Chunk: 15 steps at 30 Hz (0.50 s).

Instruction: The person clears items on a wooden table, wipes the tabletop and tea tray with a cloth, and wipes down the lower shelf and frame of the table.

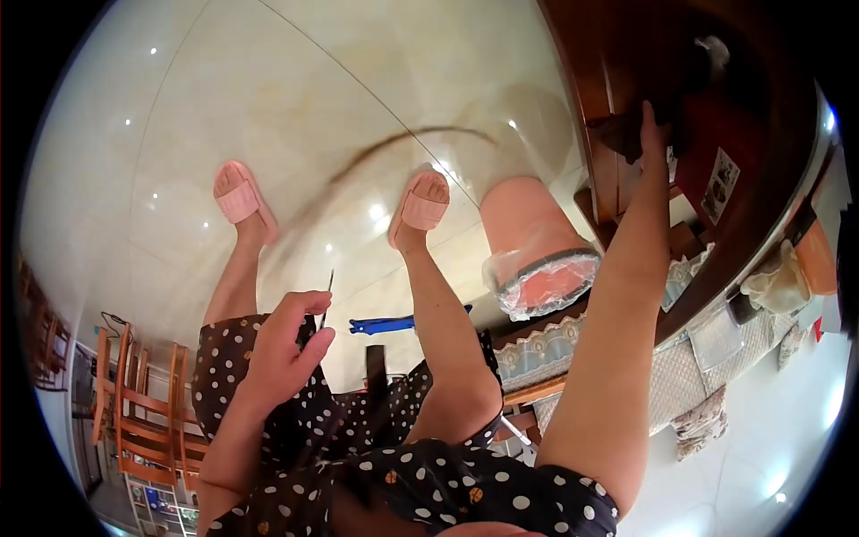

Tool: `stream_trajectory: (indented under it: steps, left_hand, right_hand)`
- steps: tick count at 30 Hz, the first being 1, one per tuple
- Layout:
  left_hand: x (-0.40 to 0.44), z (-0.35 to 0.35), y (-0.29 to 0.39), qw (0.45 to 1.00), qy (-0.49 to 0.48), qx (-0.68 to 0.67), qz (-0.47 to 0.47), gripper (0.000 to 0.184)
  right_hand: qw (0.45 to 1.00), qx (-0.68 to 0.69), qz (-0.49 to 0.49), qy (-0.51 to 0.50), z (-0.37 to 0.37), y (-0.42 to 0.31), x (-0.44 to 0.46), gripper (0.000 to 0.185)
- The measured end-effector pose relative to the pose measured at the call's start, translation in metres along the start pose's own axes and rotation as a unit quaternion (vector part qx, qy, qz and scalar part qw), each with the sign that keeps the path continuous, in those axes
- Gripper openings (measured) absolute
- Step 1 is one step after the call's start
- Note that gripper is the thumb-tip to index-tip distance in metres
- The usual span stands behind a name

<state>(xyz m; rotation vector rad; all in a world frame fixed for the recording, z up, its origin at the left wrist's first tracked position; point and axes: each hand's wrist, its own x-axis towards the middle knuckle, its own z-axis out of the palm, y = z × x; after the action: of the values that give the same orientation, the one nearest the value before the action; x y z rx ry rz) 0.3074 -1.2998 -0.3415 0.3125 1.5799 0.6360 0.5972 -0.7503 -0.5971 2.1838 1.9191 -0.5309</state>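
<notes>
My left hand hovers above my lap, thumb and fingers pinched on a thin pointed metal piece whose exact kind I cannot make out. My right hand reaches out to the dark wooden furniture at the upper right. One finger is stretched out there, the others are hidden in shadow. A dark brown shape lies beside that hand, too dim to name. Close to the right forearm stands a pink waste bin lined with a clear plastic bag.
Below the left hand's level, a blue strip-like object shows between my legs. Wooden chairs are at the lower left. Lace-trimmed cloth and a patterned cushion lie at the right. My feet wear pink slippers on the tiled floor.
</notes>
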Motion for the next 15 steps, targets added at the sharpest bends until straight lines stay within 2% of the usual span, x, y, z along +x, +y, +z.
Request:
stream_trajectory:
  steps: [2, 4, 6, 8, 10, 11, 12, 13, 14, 15]
  left_hand:
    - [0.002, 0.004, -0.001, 1.0, -0.004, 0.013, 0.019, 0.034]
    - [0.004, 0.009, -0.006, 1.0, 0.0, 0.018, 0.018, 0.033]
    - [0.005, 0.013, -0.012, 1.0, 0.001, 0.019, 0.011, 0.032]
    - [0.005, 0.014, -0.025, 0.999, 0.008, 0.045, 0.026, 0.032]
    - [0.004, 0.016, -0.036, 0.999, 0.032, 0.032, 0.003, 0.032]
    - [0.002, 0.017, -0.045, 0.999, 0.044, 0.03, -0.004, 0.032]
    - [0.001, 0.017, -0.056, 0.998, 0.058, 0.029, -0.01, 0.032]
    - [-0.001, 0.017, -0.068, 0.997, 0.073, 0.03, -0.014, 0.032]
    - [-0.006, 0.019, -0.082, 0.996, 0.08, 0.037, -0.03, 0.033]
    - [-0.014, 0.025, -0.098, 0.994, 0.085, 0.044, -0.047, 0.033]
  right_hand:
    - [0.997, -0.054, -0.05, -0.028, 0.0, -0.001, -0.01, 0.09]
    - [0.986, -0.164, 0.022, 0.009, 0.013, -0.028, -0.059, 0.081]
    - [0.983, -0.18, 0.014, -0.013, 0.025, -0.04, -0.111, 0.074]
    - [0.988, -0.138, 0.044, -0.055, 0.031, -0.053, -0.161, 0.075]
    - [0.981, -0.096, 0.049, -0.164, 0.065, -0.035, -0.181, 0.072]
    - [0.961, -0.093, 0.029, -0.257, 0.073, -0.048, -0.213, 0.067]
    - [0.961, -0.073, -0.008, -0.266, 0.104, -0.04, -0.244, 0.066]
    - [0.946, -0.045, -0.021, -0.32, 0.095, -0.067, -0.291, 0.069]
    - [0.92, -0.018, 0.0, -0.392, 0.121, -0.063, -0.325, 0.066]
    - [0.902, 0.04, -0.02, -0.429, 0.115, -0.078, -0.368, 0.064]
